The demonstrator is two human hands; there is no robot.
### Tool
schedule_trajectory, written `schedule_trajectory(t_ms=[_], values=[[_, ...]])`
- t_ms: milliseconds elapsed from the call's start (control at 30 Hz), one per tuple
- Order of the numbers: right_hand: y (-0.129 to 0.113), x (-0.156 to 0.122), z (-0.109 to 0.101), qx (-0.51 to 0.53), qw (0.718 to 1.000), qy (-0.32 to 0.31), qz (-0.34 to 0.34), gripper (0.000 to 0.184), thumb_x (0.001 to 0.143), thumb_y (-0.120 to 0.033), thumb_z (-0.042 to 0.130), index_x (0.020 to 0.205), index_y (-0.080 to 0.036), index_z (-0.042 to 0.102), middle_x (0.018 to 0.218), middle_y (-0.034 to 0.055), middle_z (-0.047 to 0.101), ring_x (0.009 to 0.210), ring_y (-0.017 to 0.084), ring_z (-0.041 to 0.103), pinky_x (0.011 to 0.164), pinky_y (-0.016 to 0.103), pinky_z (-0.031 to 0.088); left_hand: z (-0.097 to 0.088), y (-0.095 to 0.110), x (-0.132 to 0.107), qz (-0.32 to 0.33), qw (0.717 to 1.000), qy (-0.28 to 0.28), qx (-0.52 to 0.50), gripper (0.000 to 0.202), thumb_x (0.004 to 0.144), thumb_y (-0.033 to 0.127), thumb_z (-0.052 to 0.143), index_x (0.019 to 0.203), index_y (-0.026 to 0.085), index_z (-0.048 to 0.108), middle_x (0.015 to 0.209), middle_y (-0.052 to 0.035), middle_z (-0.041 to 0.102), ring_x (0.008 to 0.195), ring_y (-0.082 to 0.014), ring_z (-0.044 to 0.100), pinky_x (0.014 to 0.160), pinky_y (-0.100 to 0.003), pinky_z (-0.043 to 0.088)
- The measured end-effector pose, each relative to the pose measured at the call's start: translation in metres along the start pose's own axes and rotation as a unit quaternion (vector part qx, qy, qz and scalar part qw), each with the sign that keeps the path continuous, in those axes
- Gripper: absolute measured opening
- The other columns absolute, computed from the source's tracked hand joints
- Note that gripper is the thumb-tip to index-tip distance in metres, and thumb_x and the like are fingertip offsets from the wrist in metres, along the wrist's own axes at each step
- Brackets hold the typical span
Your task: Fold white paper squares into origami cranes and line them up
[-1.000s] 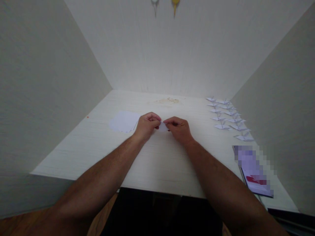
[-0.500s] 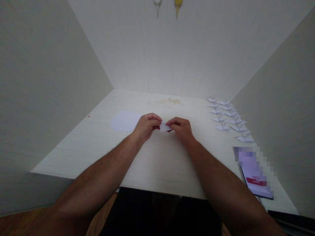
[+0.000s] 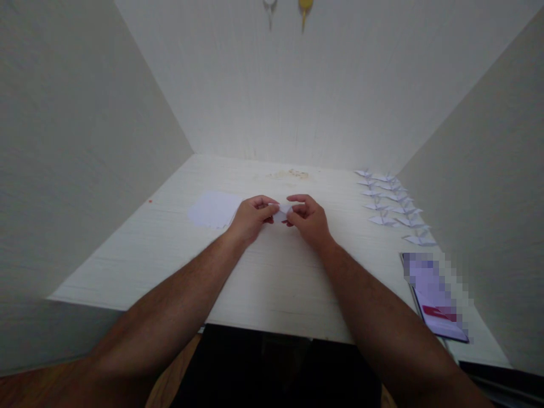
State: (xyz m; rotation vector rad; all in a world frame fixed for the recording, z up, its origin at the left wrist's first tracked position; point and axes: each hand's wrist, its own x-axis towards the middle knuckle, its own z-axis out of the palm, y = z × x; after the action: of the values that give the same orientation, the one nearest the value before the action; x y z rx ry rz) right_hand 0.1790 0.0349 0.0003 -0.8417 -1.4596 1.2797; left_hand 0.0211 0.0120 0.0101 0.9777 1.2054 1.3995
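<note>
Two hands pinch a small folded white paper (image 3: 281, 213) over the middle of the table (image 3: 272, 283). The left hand (image 3: 250, 218) clamps its 9 o'clock end and the right hand (image 3: 309, 220) its 3 o'clock end. A stack of white sheets (image 3: 212, 209) lies near at 9 o'clock, and paper cranes (image 3: 393, 207) lie in rows well apart at 3 o'clock.

Counted on the one desk (image 3: 272, 283)

Two hands are seen, the left hand (image 3: 250, 218) and the right hand (image 3: 309, 221), with one folded paper piece (image 3: 281, 213) pinched between them. One stack of white sheets (image 3: 212, 209), about eleven folded paper cranes (image 3: 381, 220) in two rows, one booklet (image 3: 440, 317) and two hanging objects (image 3: 303, 5) are counted.
</note>
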Motion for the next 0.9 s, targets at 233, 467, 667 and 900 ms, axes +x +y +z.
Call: schedule_trajectory(t_ms=[233,467,667,900], values=[[-0.0021,0.0010,0.0028,0.004,0.998,0.031,0.050,0.020,0.069,-0.033,0.071,0.080,-0.017,0.065,0.066,0.0010,0.070,0.058,0.014,0.068,0.055,0.026,0.055,-0.0006,-0.0039,0.0016,0.040,0.998,0.008,0.037,0.020,0.062,0.027,0.081,0.074,0.014,0.070,0.064,-0.0024,0.067,0.054,-0.0098,0.055,0.053,-0.023,0.042],[-0.0020,0.0016,0.0025,-0.013,0.998,0.044,0.053,0.016,0.072,-0.032,0.068,0.071,-0.016,0.066,0.060,0.0012,0.068,0.053,0.013,0.065,0.051,0.025,0.053,-0.0021,-0.0051,0.0016,0.056,0.997,0.000,0.059,0.019,0.063,0.027,0.080,0.075,0.015,0.071,0.062,-0.0013,0.066,0.054,-0.0095,0.055,0.053,-0.023,0.040],[-0.0016,0.0015,0.0026,-0.009,0.997,0.039,0.067,0.017,0.073,-0.033,0.067,0.070,-0.016,0.066,0.059,0.0012,0.066,0.053,0.014,0.066,0.051,0.026,0.054,-0.0044,-0.0086,0.0036,0.060,0.994,-0.001,0.088,0.018,0.066,0.028,0.079,0.076,0.015,0.071,0.064,-0.0018,0.067,0.055,-0.0102,0.056,0.053,-0.023,0.040],[-0.0049,0.0009,0.0033,-0.018,0.997,0.036,0.072,0.017,0.074,-0.030,0.065,0.064,-0.017,0.064,0.057,0.0011,0.065,0.051,0.013,0.064,0.049,0.025,0.053,-0.0018,-0.0068,0.0025,0.052,0.994,0.010,0.096,0.014,0.065,0.025,0.077,0.072,0.016,0.070,0.061,-0.0008,0.065,0.053,-0.0096,0.055,0.053,-0.023,0.040]])
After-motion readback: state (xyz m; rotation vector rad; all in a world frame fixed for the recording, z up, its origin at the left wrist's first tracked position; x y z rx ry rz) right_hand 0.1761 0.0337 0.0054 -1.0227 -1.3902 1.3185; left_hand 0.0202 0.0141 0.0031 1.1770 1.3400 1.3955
